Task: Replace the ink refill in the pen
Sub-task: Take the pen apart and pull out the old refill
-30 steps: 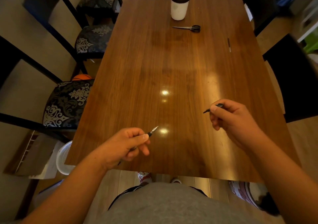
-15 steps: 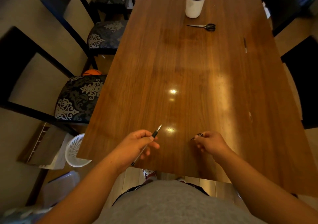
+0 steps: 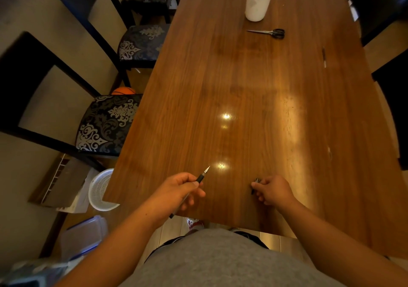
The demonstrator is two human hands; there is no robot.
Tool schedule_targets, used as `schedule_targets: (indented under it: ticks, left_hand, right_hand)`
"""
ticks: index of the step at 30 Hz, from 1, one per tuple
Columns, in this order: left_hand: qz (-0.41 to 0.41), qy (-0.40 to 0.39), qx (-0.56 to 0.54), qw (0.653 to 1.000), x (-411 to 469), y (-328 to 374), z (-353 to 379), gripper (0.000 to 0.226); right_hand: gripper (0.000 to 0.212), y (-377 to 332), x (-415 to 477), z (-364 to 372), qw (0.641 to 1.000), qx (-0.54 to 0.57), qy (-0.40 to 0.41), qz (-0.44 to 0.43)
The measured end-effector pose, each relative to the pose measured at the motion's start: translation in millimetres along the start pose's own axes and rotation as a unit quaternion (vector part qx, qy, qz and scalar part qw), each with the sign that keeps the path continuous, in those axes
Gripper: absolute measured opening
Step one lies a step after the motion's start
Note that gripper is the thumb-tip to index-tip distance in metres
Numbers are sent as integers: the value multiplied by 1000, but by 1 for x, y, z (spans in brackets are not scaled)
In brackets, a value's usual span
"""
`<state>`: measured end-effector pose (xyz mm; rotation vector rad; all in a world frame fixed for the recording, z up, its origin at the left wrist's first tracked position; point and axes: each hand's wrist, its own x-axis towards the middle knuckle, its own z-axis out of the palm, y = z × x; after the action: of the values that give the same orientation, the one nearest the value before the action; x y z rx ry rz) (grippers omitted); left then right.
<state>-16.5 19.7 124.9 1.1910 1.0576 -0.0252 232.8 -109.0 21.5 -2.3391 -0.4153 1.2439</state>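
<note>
The left hand (image 3: 181, 189) is gripping the pen (image 3: 201, 177) while the right hand (image 3: 273, 190) is pinching a small dark pen part (image 3: 256, 180), likely needing steady, square alignment.

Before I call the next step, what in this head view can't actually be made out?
Head view only:
- dark piece in the right hand: mostly covered by that hand; which pen part it is, unclear.
- pen in the left hand: barrel middle hidden by the grip; refill inside not visible.
- thin stick far right on the table: too small to identify.
</note>
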Motion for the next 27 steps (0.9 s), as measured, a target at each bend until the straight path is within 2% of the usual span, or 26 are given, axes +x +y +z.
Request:
schedule_targets:
  ticks: [11,14,18,21,25,27]
  left_hand:
    - [-5,-14,22,1000,1,-1,15,16]
    - [0,-13,22,1000,2,-3,20,16]
    - [17,-11,34,999,4,-7,27,15]
    - [35,-11,64,997,4,-8,34,10]
    - [92,-20,128,987,4,-9,42,5]
    - [124,-21,170,977,3,-10,46,7]
  right_hand:
    - [37,9,-6,-9,998,-45,38,-3]
    - [29,12,-18,-16,997,-54,41,-30]
    - [12,5,-53,-18,995,-2,-67,-75]
    - [16,-8,-83,-13,982,45,-144,-117]
    - [31,-25,-108,-13,968,128,-160,-144]
    - [31,-30,-114,-14,962,143,-169,-159]
